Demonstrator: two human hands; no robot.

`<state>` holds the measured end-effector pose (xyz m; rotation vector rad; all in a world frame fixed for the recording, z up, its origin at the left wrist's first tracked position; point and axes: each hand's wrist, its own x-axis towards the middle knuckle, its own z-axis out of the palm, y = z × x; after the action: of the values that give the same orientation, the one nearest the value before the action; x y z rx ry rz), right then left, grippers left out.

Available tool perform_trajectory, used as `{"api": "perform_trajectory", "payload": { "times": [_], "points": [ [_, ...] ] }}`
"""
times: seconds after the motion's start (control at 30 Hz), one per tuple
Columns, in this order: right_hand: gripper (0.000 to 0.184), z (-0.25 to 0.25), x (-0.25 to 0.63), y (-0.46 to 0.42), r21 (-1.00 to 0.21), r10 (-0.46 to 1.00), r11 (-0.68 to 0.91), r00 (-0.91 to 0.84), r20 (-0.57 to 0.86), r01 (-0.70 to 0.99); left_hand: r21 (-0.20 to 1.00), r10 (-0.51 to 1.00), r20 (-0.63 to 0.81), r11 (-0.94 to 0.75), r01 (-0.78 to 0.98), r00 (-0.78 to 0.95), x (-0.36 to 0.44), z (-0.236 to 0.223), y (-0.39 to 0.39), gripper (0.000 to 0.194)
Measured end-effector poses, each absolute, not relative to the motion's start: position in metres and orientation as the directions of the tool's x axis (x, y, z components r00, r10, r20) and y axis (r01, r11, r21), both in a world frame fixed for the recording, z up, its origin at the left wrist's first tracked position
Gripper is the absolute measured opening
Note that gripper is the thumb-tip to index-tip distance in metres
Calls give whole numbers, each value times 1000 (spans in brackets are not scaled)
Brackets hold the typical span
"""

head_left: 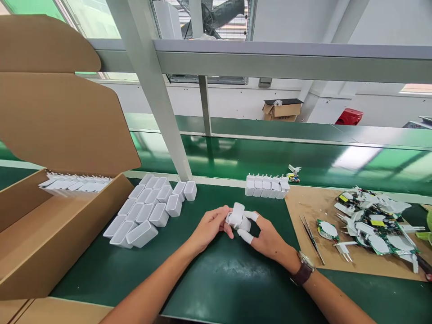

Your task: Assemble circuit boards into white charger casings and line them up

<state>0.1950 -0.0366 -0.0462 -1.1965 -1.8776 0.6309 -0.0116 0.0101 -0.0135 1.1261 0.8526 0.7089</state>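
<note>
Both hands meet over the green table mat, around a small white plastic housing [238, 218]. My left hand [213, 225] pinches the housing's left side between thumb and fingers. White finger cots cover the thumb and a finger of my right hand [265, 234], which grips the right side. What the housing contains is hidden by the fingers. To the left stand white plastic cups [145, 211] in several slanting rows. Beyond the hands, a row of white housings [266, 186] stands side by side, with a small circuit board piece [293, 174] at its right end.
At left, an opened cardboard box [67, 234] holds white parts [77, 182] along its far end. On a brown board [303, 207] at right lie tweezers [312, 240], a single round-topped circuit board [327, 229] and a heap of circuit boards with white parts [378, 220]. A metal post [158, 99] rises behind.
</note>
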Motion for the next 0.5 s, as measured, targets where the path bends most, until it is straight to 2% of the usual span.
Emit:
{"api": "perform_trajectory", "payload": {
  "times": [0.07,0.2,0.27,0.33,0.4,0.5],
  "points": [
    [39,-47,198,-39,-787,944,329,-194,266,522,979,841,-155,200,-32,518,-15,-17,12,59],
    [42,-44,205,-42,-834,913,359,-346,219,419,999,816,28,-6,-40,577,-21,-24,13,72],
    [43,-44,206,-42,-800,880,442,-370,298,406,998,762,24,-60,34,647,-23,-27,12,85],
    [42,-45,206,-40,-713,844,534,-337,418,453,995,727,-21,-52,86,686,-23,-30,12,92],
    [39,-46,205,-36,-653,804,595,-336,491,468,999,725,-19,-20,48,688,-22,-34,12,89],
    [40,-46,203,-33,-643,761,648,-382,524,408,1000,743,19,-5,-23,669,-19,-37,14,83]
  ]
}}
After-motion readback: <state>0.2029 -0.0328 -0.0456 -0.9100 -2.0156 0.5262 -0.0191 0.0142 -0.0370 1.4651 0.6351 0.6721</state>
